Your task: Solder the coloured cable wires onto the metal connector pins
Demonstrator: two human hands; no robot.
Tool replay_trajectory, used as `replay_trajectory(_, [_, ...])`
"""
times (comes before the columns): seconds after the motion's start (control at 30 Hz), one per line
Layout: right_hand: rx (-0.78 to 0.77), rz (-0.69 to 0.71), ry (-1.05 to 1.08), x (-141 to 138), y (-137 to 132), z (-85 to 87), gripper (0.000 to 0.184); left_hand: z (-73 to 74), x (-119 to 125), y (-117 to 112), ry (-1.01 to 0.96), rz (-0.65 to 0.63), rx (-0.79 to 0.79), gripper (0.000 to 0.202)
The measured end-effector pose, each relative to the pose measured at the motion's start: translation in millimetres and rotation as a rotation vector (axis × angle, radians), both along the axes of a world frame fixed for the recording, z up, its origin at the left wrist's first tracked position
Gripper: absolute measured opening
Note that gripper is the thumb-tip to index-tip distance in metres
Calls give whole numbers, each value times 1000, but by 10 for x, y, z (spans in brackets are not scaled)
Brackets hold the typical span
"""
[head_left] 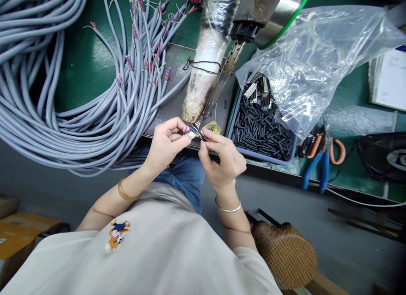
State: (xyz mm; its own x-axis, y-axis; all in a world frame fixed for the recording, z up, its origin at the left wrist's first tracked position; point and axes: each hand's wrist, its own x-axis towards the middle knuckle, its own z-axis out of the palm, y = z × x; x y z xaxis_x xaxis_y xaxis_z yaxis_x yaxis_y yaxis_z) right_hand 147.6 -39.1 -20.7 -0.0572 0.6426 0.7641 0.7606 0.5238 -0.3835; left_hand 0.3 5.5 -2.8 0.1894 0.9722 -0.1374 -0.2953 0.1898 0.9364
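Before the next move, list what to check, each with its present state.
1. Left hand pinches the coloured wire ends: ok.
2. Right hand holds the small connector: ok.
3. Wires seated in the connector: cannot tell, too small.
4. Wrapped tool tip apart from fingers: cannot tell.
5. Tray of black sleeves close beside the right hand: ok.
6. Pliers lying apart from both hands: ok.

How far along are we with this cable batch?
Done: the grey cable ends are stripped, coloured cores showing. In hand: the left hand pinches one cable's coloured wires while the right hand holds a small connector against them. Left: those many loose ends carry no connector, and the tray holds plenty of black sleeves.
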Motion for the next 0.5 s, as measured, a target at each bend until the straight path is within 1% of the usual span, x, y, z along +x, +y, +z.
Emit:
replay_trajectory(0.1, [-2,-25,29,2,-13,-4,18,-11,-15,-20,1,-21,-18,24])
replay_trajectory(0.17, [-42,-38,106,-7,-23,6,16,-19,-34,-43,9,-46,-40,24])
replay_trajectory(0.3, [-220,-45,320,-49,-47,42,11,-29,-66,-93,17,-71,-76,25])
replay_trajectory(0.37, [-274,-46,356,-74,-61,57,11,-23,-69,-109,5,-57,-82,25])
replay_trajectory(0.5, [-224,-36,294,-101,-79,51,12,3,-57,-111,-32,-22,-65,26])
